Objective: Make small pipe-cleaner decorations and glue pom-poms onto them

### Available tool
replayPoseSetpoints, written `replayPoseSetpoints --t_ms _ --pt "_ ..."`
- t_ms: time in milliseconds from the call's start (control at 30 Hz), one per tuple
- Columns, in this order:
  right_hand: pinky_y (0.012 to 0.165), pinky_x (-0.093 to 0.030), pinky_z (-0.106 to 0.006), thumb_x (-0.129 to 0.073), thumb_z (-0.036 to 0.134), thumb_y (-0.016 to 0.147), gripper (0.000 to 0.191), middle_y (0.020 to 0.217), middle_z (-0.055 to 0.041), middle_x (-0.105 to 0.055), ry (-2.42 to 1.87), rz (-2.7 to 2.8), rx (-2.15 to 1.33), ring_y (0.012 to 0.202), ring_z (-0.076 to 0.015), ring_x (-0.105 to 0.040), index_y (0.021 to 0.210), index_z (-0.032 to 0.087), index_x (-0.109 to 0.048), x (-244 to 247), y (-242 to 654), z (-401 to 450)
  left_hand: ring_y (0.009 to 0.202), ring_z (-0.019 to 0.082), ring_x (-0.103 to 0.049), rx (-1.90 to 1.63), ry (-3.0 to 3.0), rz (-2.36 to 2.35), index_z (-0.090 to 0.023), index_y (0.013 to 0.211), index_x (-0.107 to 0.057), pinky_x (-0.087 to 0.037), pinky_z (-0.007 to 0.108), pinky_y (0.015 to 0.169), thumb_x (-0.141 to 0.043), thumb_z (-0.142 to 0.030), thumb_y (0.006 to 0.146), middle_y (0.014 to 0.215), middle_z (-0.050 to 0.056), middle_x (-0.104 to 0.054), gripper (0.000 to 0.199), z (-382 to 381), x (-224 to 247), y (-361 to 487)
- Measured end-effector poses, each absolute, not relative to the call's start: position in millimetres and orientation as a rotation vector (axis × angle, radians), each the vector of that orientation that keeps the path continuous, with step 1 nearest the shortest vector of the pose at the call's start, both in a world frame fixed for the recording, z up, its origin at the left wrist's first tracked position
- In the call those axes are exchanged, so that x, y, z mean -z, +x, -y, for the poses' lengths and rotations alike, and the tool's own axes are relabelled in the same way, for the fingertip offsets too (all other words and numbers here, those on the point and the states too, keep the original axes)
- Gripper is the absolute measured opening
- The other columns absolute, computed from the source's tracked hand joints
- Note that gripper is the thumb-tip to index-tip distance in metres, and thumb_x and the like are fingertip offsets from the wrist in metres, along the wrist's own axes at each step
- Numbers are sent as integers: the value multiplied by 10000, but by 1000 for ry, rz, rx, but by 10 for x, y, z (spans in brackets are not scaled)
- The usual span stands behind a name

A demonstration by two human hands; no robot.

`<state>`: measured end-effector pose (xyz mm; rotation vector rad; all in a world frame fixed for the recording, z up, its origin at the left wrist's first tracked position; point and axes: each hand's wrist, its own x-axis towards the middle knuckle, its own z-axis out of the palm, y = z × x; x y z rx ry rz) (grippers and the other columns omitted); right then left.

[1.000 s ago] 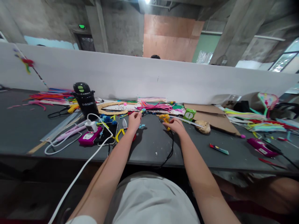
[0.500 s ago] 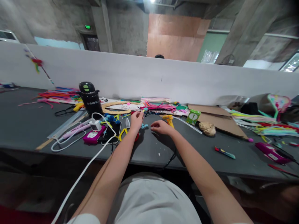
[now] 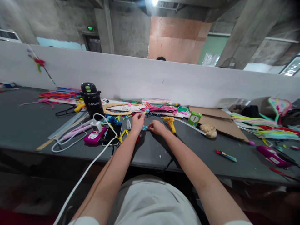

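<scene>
My left hand (image 3: pixel 138 121) is closed in a pinch on a small piece of yellow and light-blue pipe cleaner (image 3: pixel 147 111), which sticks up past the fingertips. Lower and to the right, my right hand (image 3: pixel 156 127) has its thumb and fingers pinched at the edge of a small light-blue fuzzy piece (image 3: pixel 144 127) lying low over the table. Beside my left wrist are yellow-handled pliers (image 3: pixel 128 125), partly hidden by the forearm. A yellow glue gun (image 3: pixel 170 123) rests just right of my right hand.
A black bottle (image 3: pixel 92 101) stands left, near a purple power socket (image 3: pixel 95 137), a phone (image 3: pixel 112 134) and a white cable. Bundled pink pipe cleaners (image 3: pixel 159 107) lie behind the hands. Rightward are a green box (image 3: pixel 194 118), a stone-like lump (image 3: pixel 208 130), cardboard (image 3: pixel 217 122) and a cutter (image 3: pixel 226 155).
My right hand has moved left to the light-blue fuzzy piece, and its fingers have closed there. My left hand stays nearly in place, still holding the pipe cleaner piece.
</scene>
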<state>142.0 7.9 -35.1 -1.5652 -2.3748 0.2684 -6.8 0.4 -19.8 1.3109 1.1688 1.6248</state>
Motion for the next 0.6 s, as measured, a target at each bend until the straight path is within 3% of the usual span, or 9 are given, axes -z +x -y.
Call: replayPoseSetpoints --t_ms 333,600 --pt "733 -444 -265 -588 212 818 157 879 -96 -725 -1472 2220 -333 798 -186 -629 859 158 -730 309 1620 -4 462 94 -457 -1562 1362 -1203 -169 705 -565 -365 232 461 -597 -445 792 575 -15 -531 291 30 201 -51" --pt "552 -435 -248 -589 430 764 270 642 4 -591 -1134 1658 -829 565 -122 -520 798 163 -614 260 1704 214 486 97 -476 -1469 1507 -1114 -177 768 -517 -379 234 499 -519 -469 857 603 -27 -523 305 17 397 172"
